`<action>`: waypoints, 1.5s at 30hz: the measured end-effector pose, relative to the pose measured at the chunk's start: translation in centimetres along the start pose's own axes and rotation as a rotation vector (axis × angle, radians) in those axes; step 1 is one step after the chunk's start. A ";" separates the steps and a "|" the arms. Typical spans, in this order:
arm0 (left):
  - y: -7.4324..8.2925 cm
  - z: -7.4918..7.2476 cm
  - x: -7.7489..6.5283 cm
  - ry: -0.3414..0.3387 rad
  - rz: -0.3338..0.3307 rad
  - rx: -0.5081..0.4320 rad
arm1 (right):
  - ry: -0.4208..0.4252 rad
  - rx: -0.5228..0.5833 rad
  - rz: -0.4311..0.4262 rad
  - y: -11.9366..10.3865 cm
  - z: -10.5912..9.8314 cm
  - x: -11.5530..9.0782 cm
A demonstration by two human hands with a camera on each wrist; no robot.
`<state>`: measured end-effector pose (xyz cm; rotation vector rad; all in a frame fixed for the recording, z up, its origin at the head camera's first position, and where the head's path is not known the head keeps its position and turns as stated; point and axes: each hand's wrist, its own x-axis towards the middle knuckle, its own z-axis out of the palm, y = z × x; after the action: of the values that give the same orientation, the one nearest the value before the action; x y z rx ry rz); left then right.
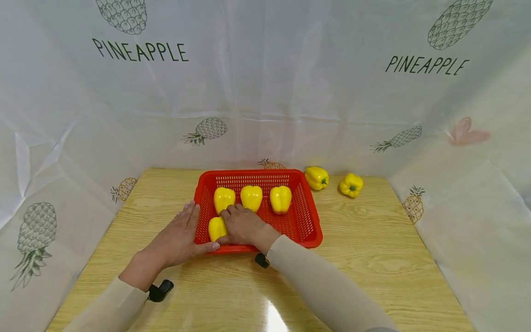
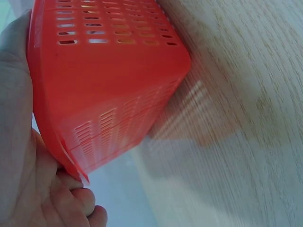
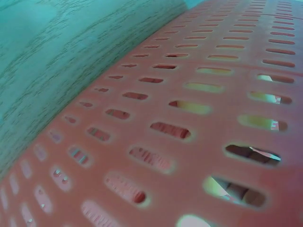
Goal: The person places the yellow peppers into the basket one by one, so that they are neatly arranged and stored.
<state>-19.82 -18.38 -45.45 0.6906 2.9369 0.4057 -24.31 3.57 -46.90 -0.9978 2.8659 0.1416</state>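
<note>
My left hand rests at the front left corner of a red plastic basket, fingers along the left rim and thumb over the front rim. The left wrist view shows that hand against the slotted basket wall. Reaching in over the front rim, my right hand holds a yellow bell pepper in the front left of the basket. Behind it stand three more yellow peppers: one at left, one in the middle and one at right. The basket wall fills most of the right wrist view.
Two yellow bell peppers lie on the wooden table outside the basket: one beside its back right corner, another farther right. A pale sheet printed with pineapples hangs behind and beside the table.
</note>
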 end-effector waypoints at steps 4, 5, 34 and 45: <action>0.0 0.1 -0.1 0.002 0.000 -0.007 | 0.004 0.007 0.011 0.0 0.0 0.0; 0.0 0.1 -0.1 0.003 -0.001 -0.009 | 0.004 0.008 0.015 0.0 0.0 -0.1; 0.1 0.1 -0.1 -0.007 -0.021 -0.033 | 0.152 -0.007 0.077 0.8 -0.1 -1.3; 0.0 0.4 0.1 0.007 -0.011 -0.036 | 0.292 -0.005 0.151 1.9 -1.5 -4.0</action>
<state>-19.83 -18.29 -45.88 0.6691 2.9311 0.4595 -22.44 7.32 -44.84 -0.8667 3.2064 0.0148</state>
